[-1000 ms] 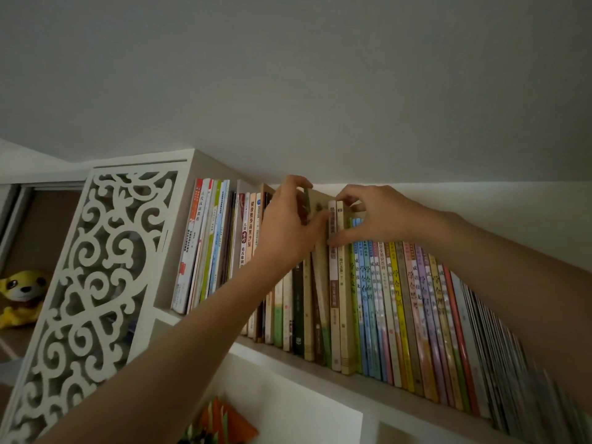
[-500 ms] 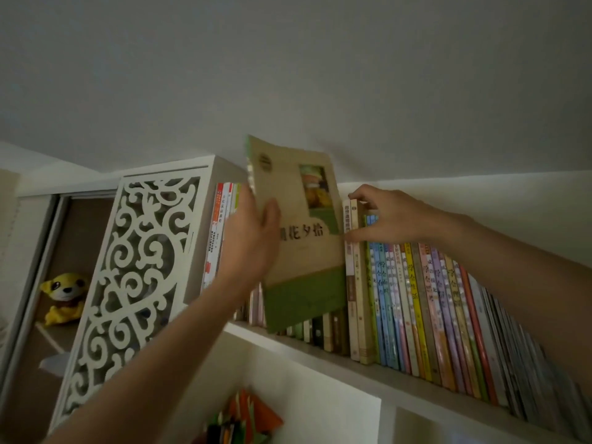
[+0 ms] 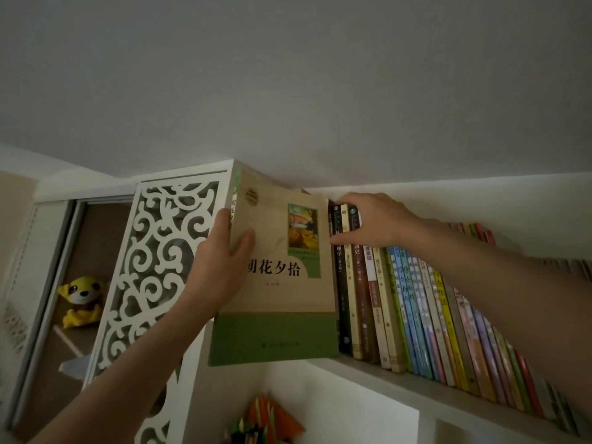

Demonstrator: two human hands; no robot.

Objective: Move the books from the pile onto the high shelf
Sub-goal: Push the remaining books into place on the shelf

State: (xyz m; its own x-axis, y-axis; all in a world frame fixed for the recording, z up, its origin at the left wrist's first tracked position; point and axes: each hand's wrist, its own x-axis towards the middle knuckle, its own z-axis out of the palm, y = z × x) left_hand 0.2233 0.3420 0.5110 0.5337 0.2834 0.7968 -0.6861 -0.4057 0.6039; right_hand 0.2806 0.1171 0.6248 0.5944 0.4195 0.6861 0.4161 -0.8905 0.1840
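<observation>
Holding green-and-tan book (image 3: 282, 277) in left hand (image 3: 221, 267), fingers curling round its spine; right hand (image 3: 374, 219) is gripping shelved books (image 3: 416, 302) (book not yet shelved, pile unseen).

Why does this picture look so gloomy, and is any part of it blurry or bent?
Head view: the light is dim and flat, no glare, so the ceiling reads grey. The book in the left hand is sharp enough to read its title; the spines at the far right smear into blur. The wide lens bends the shelf and leans the row under the right hand.
</observation>
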